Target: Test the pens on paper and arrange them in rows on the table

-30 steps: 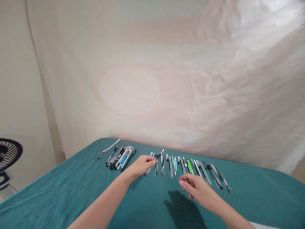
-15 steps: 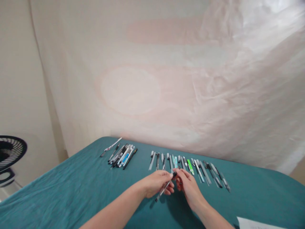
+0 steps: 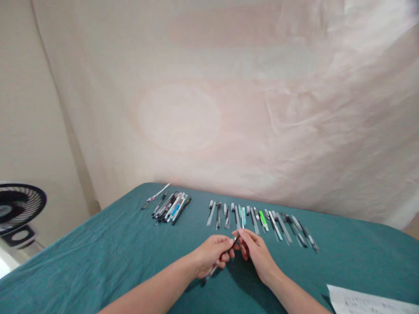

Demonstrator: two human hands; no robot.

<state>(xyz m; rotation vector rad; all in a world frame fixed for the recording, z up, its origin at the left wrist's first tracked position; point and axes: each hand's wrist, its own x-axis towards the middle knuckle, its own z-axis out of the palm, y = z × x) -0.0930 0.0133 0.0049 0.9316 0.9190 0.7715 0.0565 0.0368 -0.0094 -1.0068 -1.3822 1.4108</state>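
Over the near middle of the table, my left hand (image 3: 212,254) is closed around a slim pen (image 3: 236,239) with a dark upper end. Its lower end slants out below my palm toward the lower left. The fingertips of my right hand (image 3: 258,254) pinch the pen's upper end, close to my left thumb; whether a separate cap is there I cannot make out. Just beyond my hands lies a row of pens with caps, among them a bright green one (image 3: 263,220) and a white and teal one (image 3: 244,216).
A pile of pens (image 3: 172,206) lies at the far left of the green-clothed table (image 3: 114,257). A sheet of paper with writing (image 3: 366,301) rests at the near right. Off the table's left edge stands a black fan (image 3: 21,203). A pale sheet (image 3: 229,109) hangs behind.
My left hand has shifted along the pen, so less of its lower end shows. The right fingertips stay at the upper end. The camera view has tilted slightly.
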